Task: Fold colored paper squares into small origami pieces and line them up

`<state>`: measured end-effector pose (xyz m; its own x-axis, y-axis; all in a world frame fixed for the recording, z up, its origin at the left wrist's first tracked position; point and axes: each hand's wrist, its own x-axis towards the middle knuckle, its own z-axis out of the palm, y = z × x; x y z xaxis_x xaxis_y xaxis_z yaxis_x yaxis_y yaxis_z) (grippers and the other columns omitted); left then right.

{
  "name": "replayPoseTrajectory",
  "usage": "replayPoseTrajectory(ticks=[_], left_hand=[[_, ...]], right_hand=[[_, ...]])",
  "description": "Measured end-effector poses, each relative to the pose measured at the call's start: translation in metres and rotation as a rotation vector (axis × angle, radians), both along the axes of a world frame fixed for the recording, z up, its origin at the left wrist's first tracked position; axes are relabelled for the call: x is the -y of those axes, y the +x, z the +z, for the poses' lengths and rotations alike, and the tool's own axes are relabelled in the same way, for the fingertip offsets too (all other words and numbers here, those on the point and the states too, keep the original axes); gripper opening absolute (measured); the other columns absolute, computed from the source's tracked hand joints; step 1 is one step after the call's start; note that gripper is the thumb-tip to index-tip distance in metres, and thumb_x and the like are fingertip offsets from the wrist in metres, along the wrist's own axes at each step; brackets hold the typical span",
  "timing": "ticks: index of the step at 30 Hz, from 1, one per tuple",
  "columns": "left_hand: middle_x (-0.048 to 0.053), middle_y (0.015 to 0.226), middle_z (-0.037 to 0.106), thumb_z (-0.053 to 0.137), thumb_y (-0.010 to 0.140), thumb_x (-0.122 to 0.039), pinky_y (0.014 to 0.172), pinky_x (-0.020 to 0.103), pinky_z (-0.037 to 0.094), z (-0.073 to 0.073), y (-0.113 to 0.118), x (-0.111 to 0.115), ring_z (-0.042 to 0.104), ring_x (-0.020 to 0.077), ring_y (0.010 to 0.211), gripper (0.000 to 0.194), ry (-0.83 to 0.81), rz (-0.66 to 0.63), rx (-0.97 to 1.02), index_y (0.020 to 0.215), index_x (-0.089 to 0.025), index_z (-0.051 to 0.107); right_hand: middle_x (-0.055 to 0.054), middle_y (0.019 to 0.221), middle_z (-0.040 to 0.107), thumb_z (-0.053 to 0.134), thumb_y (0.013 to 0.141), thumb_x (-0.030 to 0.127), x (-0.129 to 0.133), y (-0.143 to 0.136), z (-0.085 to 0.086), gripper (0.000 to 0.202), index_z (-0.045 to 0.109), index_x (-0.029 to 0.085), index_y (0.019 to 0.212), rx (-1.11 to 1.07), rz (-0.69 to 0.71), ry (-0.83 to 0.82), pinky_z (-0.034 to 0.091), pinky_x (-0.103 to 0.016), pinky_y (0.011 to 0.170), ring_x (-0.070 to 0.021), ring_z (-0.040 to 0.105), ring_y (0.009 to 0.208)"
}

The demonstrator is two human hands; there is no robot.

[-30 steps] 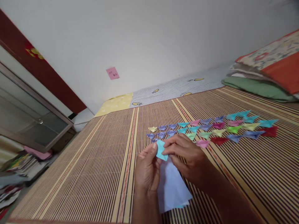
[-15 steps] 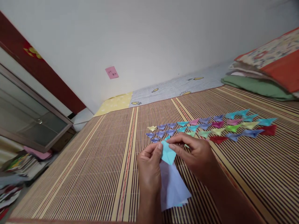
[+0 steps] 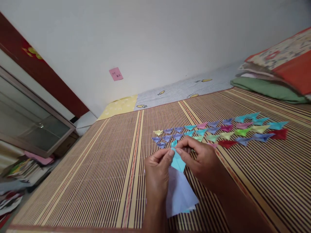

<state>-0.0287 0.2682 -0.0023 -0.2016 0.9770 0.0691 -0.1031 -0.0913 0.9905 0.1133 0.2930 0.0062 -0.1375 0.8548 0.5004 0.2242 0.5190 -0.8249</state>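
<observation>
Far left, a glass-fronted cabinet (image 3: 31, 126) and a heap of papers (image 3: 17, 174) sit off the striped mat (image 3: 97, 168), and a pink note (image 3: 116, 73) is stuck on the wall. Coming in to the middle, the left hand (image 3: 156, 173) is up, thumb and forefinger pinched shut on the left edge of the blue fold (image 3: 177, 161). That fold sits right between the two hands, above the pale sheets (image 3: 179, 194) lying on the mat, so neither hand has to reach: both are on it. Its long axis runs away from the person, and its narrow tip points up toward the rows, with the wide end hanging down nearer the wrists. The right hand (image 3: 202, 160) closes in from the other side, fingers curled, thumb and forefinger nipping the fold near the tip. Just beyond the knuckles lie the rows of folded pieces (image 3: 218, 131), many colours, stretching off to the right, their points mostly aimed rightward. Far right, stacked pillows (image 3: 274, 77) rest at the mat's edge.
</observation>
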Motion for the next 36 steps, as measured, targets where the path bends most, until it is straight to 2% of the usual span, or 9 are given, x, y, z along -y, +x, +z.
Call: replayPoseTrajectory(ticks=[3, 6, 10, 14, 18, 23, 31, 36], left_hand=[[0.003, 0.073, 0.074, 0.083, 0.079, -0.035, 0.066, 0.025, 0.048, 0.000, 0.001, -0.001, 0.062, 0.0141, 0.067, 0.020, 0.011, 0.007, 0.009, 0.085, -0.016, 0.083], [0.001, 0.066, 0.070, 0.086, 0.074, -0.034, 0.060, 0.022, 0.043, -0.003, -0.001, -0.004, 0.058, 0.0110, 0.060, 0.021, -0.001, 0.001, 0.123, 0.077, -0.015, 0.079], [-0.002, 0.059, 0.065, 0.093, 0.060, -0.035, 0.054, 0.021, 0.042, -0.003, -0.007, -0.011, 0.055, 0.0093, 0.053, 0.030, -0.072, 0.009, 0.344, 0.068, -0.014, 0.074], [-0.001, 0.059, 0.065, 0.097, 0.053, -0.034, 0.053, 0.019, 0.042, 0.001, -0.011, -0.012, 0.055, 0.0085, 0.052, 0.035, -0.106, -0.003, 0.423, 0.065, -0.013, 0.071], [-0.001, 0.062, 0.066, 0.095, 0.058, -0.034, 0.054, 0.019, 0.043, 0.000, -0.010, -0.010, 0.055, 0.0081, 0.054, 0.033, -0.099, -0.053, 0.418, 0.068, -0.014, 0.072], [-0.002, 0.065, 0.066, 0.090, 0.068, -0.034, 0.053, 0.017, 0.044, -0.003, -0.008, -0.008, 0.056, 0.0078, 0.056, 0.027, -0.072, -0.049, 0.348, 0.073, -0.014, 0.072], [-0.002, 0.067, 0.065, 0.083, 0.081, -0.031, 0.060, 0.018, 0.050, -0.002, -0.012, -0.005, 0.058, 0.0074, 0.060, 0.021, 0.003, -0.084, 0.232, 0.077, -0.014, 0.071], [0.000, 0.073, 0.065, 0.072, 0.091, -0.037, 0.065, 0.020, 0.053, 0.006, -0.012, 0.001, 0.060, 0.0100, 0.068, 0.026, 0.029, -0.149, 0.129, 0.078, -0.015, 0.071]], right_hand=[[0.002, 0.071, 0.061, 0.061, 0.091, 0.020, 0.000, -0.001, -0.001, 0.012, 0.063, 0.021, 0.079, -0.001, 0.002, 0.002, 0.045, -0.028, 0.060, -0.0145, 0.056, 0.065], [-0.001, 0.081, 0.067, 0.058, 0.093, 0.017, -0.002, 0.003, -0.002, 0.012, 0.067, 0.022, 0.087, -0.002, 0.026, 0.026, 0.050, -0.030, 0.069, -0.0169, 0.063, 0.075], [-0.004, 0.102, 0.071, 0.052, 0.093, 0.009, -0.003, 0.012, 0.000, 0.026, 0.071, 0.024, 0.101, 0.092, 0.149, 0.151, 0.052, -0.035, 0.088, -0.0199, 0.067, 0.100], [-0.004, 0.106, 0.065, 0.062, 0.088, 0.005, -0.001, 0.011, -0.001, 0.030, 0.072, 0.026, 0.107, 0.158, 0.261, 0.233, 0.051, -0.035, 0.089, -0.0202, 0.063, 0.104], [-0.004, 0.098, 0.060, 0.062, 0.092, 0.007, -0.001, 0.004, -0.005, 0.025, 0.074, 0.025, 0.105, 0.171, 0.263, 0.262, 0.050, -0.037, 0.085, -0.0211, 0.059, 0.099], [-0.004, 0.091, 0.055, 0.064, 0.095, 0.013, -0.001, -0.002, -0.007, 0.012, 0.073, 0.020, 0.091, 0.163, 0.204, 0.286, 0.047, -0.035, 0.077, -0.0203, 0.056, 0.090], [-0.002, 0.085, 0.051, 0.058, 0.092, 0.008, -0.002, -0.011, -0.010, 0.015, 0.061, 0.018, 0.081, 0.106, 0.091, 0.287, 0.044, -0.032, 0.073, -0.0175, 0.054, 0.083], [-0.001, 0.083, 0.050, 0.057, 0.091, 0.008, -0.002, -0.010, -0.009, 0.018, 0.057, 0.018, 0.077, 0.088, 0.072, 0.270, 0.043, -0.032, 0.073, -0.0176, 0.053, 0.082]])
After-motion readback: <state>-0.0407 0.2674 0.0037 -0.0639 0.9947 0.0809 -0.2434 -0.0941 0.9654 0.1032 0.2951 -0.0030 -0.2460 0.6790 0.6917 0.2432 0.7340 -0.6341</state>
